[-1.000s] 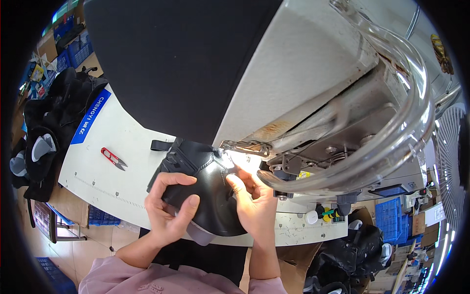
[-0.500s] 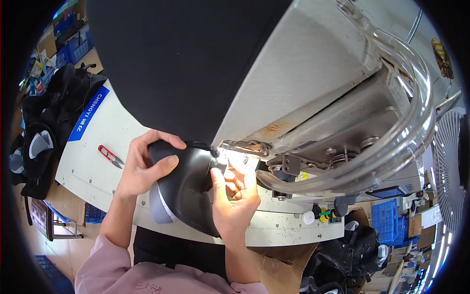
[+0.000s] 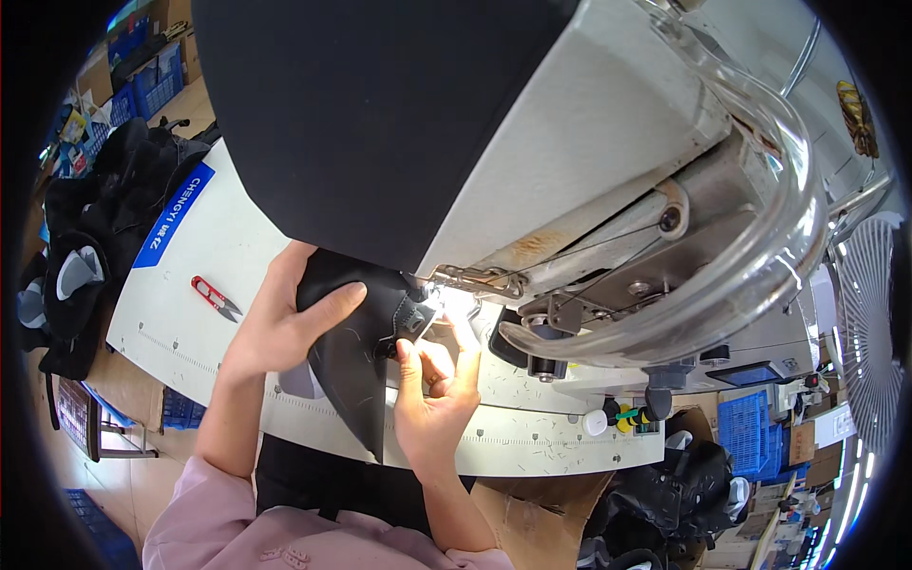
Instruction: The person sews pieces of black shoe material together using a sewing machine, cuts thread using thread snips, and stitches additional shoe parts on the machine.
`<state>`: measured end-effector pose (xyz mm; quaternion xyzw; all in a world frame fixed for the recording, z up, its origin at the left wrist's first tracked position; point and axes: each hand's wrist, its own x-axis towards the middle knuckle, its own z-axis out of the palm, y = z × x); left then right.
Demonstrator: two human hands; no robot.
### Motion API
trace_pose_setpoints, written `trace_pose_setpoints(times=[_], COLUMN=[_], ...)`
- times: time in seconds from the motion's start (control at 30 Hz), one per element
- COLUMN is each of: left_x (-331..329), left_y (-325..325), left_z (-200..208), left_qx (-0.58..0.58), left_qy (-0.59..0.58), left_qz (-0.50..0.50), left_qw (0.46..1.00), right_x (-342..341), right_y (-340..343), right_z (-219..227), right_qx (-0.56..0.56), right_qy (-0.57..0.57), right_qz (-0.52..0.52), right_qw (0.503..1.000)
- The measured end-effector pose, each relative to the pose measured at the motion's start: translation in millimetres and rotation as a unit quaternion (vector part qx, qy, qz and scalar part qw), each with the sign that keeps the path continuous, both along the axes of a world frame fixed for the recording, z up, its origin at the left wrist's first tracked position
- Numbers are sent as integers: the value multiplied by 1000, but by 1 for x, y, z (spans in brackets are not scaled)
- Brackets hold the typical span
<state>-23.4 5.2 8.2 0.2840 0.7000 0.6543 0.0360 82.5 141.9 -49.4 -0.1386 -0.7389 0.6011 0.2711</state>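
Note:
A black sheet-like workpiece, smooth and bent, lies at the lit needle area of a sewing machine. Stitching shows along its right edge, beside a small dark tab. My left hand grips the piece from the left, thumb on top and fingers mostly hidden under the machine's dark cover and the piece. Close to the presser area, my right hand pinches the right edge between thumb and fingers. Glare and the machine head hide the needle itself. Under the workpiece, a grey-white part sticks out.
Red-handled thread snips lie left on the white table. A clear curved guard juts from the machine. Black pieces are heaped at left and lower right. A small white-capped container stands right.
The workpiece has turned and flattened, exposing its stitched right edge and tab. My right hand has shifted slightly left and down. A lever on the machine head now shows lower.

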Motion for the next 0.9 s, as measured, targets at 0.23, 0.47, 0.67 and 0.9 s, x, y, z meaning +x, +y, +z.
trace_pose_setpoints(times=[0.23, 0.47, 0.67, 0.9], left_x=[-18, -39, -77, -98], left_y=[-7, -13, -11, -14], left_z=[7, 22, -10, -24], left_qx=[-10, -66, -32, -88], left_qy=[51, 43, 176, 103], left_qz=[-43, -97, -91, -73], left_qw=[998, 992, 980, 988], right_x=[-8, -13, -13, -14], right_y=[-4, -9, -12, -15], right_z=[1, 2, 4, 8], right_qx=[4, 26, 60, 63], right_qy=[34, 57, 51, 21], right_qz=[1, -6, -16, -6], right_qw=[999, 998, 997, 998])
